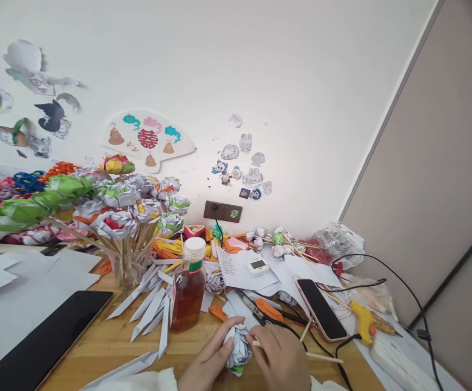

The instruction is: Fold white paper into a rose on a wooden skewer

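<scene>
Both hands meet low at the table's near edge around a crumpled grey-and-white paper flower [239,350]. My left hand [209,361] curls its fingers round the flower's left side. Pinching at the flower's right side, my right hand [281,358] also touches a thin wooden stick [324,358] that runs off to the right. A bottle of amber liquid with a white cap [187,285] stands just behind my left hand. Scissors with orange handles [265,310] lie just beyond my right hand.
A clear cup of paper flowers on sticks [126,228] stands at the left. Folded white paper strips [151,309] fan out beside the bottle. A dark tablet [44,339] lies at the near left, a phone [321,308], a yellow glue gun [364,320] and cables at the right.
</scene>
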A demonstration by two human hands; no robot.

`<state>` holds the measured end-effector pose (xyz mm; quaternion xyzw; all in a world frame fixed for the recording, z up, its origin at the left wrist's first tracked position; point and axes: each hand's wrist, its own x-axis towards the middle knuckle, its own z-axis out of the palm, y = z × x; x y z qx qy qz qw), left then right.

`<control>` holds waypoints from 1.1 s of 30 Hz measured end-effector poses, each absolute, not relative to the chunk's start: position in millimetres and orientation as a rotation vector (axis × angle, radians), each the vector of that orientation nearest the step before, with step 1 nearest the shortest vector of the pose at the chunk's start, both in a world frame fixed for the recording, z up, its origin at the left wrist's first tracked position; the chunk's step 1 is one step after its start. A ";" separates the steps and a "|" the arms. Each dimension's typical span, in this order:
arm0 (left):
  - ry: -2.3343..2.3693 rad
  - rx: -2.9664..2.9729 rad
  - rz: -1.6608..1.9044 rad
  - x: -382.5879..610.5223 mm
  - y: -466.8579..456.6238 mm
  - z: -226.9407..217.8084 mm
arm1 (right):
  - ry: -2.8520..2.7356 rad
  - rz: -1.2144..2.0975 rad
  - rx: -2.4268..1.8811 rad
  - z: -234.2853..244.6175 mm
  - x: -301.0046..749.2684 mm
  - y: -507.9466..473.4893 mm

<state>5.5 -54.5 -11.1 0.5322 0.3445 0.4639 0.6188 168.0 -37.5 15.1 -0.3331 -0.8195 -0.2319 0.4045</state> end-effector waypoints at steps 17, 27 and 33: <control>0.748 1.229 1.089 7.1 -52.3 -19.2 | -2.208 -0.621 -0.784 22.2 168.6 -39.3; 0.801 1.274 1.113 6.7 -52.3 -18.2 | -2.095 -0.506 -0.873 20.2 165.1 -40.0; 0.798 1.277 1.106 7.2 -54.3 -17.2 | -2.151 -0.482 -0.835 21.2 165.3 -42.1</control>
